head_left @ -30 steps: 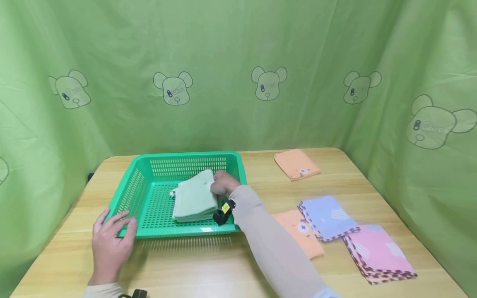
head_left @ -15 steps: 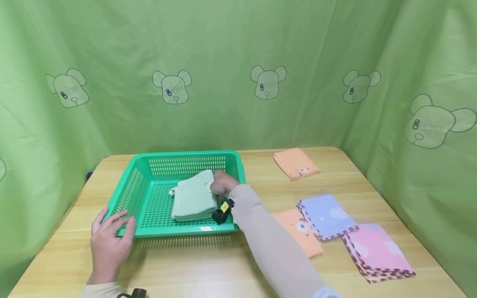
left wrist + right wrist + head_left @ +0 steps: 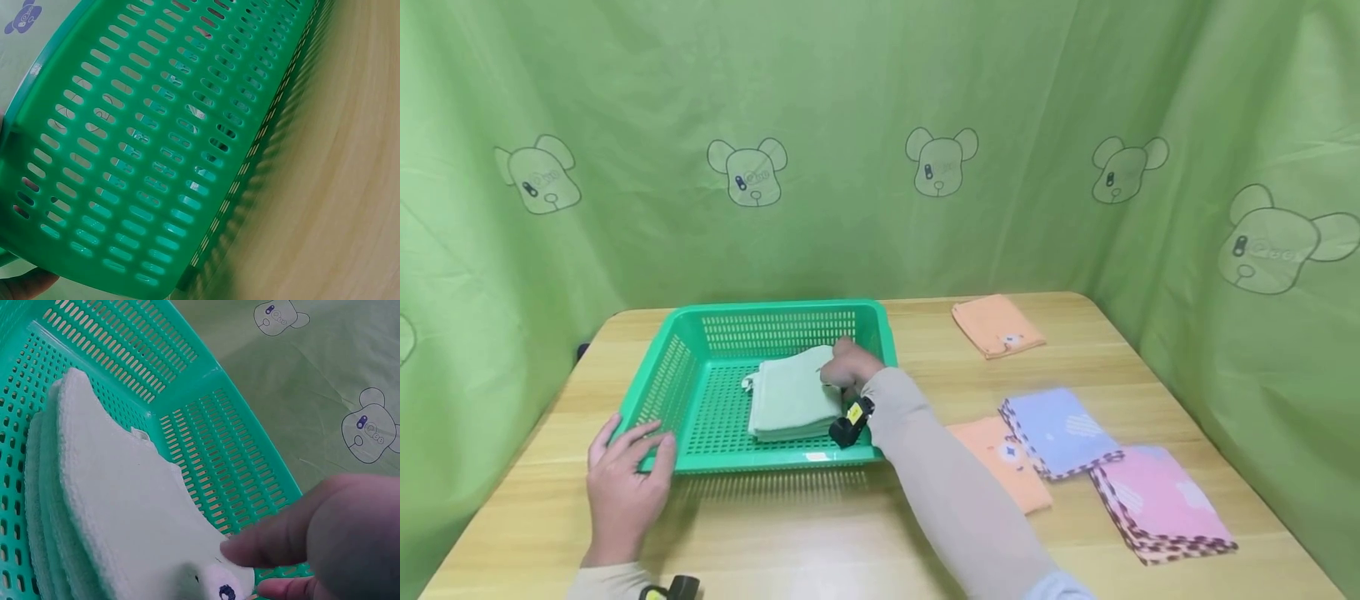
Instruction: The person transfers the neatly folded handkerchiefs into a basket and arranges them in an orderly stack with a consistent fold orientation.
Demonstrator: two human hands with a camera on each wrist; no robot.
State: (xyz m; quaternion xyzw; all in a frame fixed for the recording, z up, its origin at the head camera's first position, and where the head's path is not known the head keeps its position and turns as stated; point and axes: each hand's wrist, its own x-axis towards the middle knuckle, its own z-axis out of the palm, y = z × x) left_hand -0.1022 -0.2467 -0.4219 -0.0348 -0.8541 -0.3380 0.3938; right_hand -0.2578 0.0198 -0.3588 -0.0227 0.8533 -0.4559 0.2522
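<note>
My left hand rests at the front left corner of a green plastic basket, with its fingers spread and fairly straight against the rim. In the left wrist view, one fingertip shows beside the perforated wall. Inside the basket, my right hand pinches the right edge of a stack of folded pale green towels. The right wrist view shows a finger over the top towel, near its printed face, and another finger beyond the edge. The towels' underside is hidden.
An orange towel lies at the back right of the wooden table. Nearer, another orange towel, a blue towel and pink towels partly overlap, beside my right forearm. A green curtain surrounds the table.
The raised back right corner of the green towels has sunk a little, and the stack lies flatter. My right hand has shifted slightly. The left hand stays at the basket corner.
</note>
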